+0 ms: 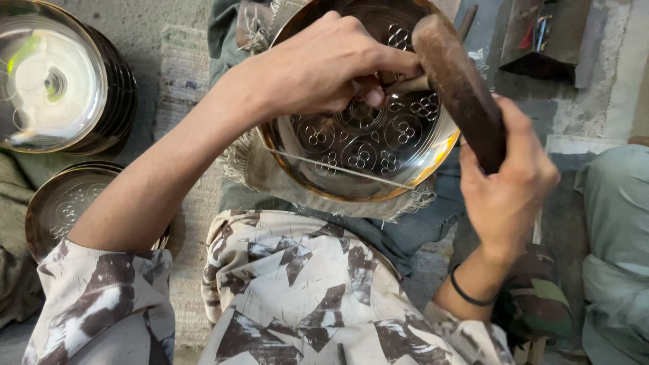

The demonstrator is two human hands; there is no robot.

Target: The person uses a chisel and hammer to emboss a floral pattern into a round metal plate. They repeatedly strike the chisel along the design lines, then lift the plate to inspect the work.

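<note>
A shiny round metal plate [378, 145] with punched flower-like patterns lies on frayed cloth over my lap. My left hand [318, 67] rests on the plate and pinches a thin metal punch [405, 84] against its surface. My right hand [507, 182] grips the brown wooden handle of a hammer [460, 88], whose upper end is right over the punch near the plate's far right side. A black band circles my right wrist.
A stack of plain shiny plates [54, 78] sits at the upper left, and a patterned plate [64, 203] lies below it. A dark metal box [541, 37] stands at the upper right. Another person's grey-clad leg [615, 230] is at the right edge.
</note>
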